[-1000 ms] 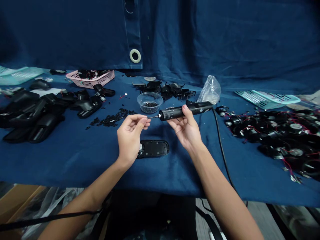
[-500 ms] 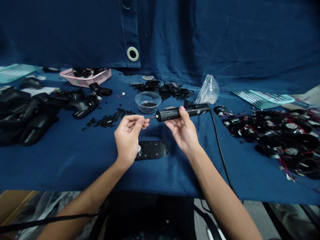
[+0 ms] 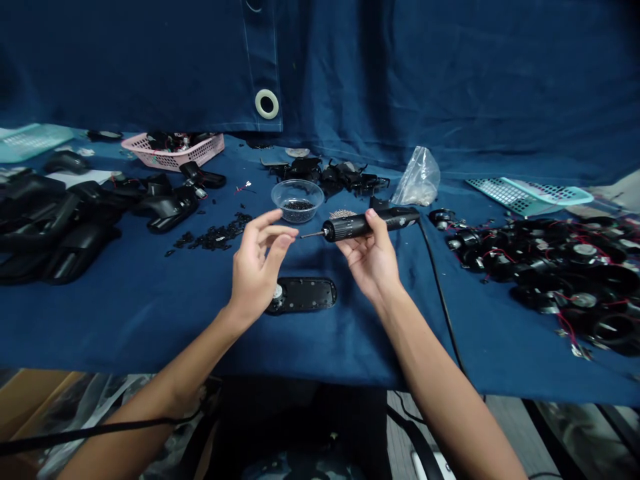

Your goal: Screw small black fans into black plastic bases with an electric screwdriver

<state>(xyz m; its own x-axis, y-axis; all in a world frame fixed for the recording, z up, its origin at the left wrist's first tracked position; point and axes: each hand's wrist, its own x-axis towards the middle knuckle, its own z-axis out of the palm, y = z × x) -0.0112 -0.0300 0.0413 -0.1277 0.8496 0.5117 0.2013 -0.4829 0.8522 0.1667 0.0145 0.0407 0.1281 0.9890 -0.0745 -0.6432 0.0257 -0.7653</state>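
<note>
My right hand is wrapped around a black corded electric screwdriver, held level above the table with its thin bit pointing left. Just beyond the bit's tip is my left hand, its fingers apart and nothing visible held in them. Below both hands, a long black plastic cover with rounded ends lies on the blue cloth, a round pale part at its left end. Behind the left fingertips stands a clear plastic bowl of small dark screws. A little heap of silvery screws shows behind the screwdriver.
Small black pieces lie scattered left of the bowl, with black housings farther left. Round black parts with red wires crowd the right. A pink basket, a plastic bag and a teal basket stand toward the back.
My left fingers, pinched at the screwdriver bit before, have come off it and spread. The screwdriver has shifted slightly to the right in my right hand.
</note>
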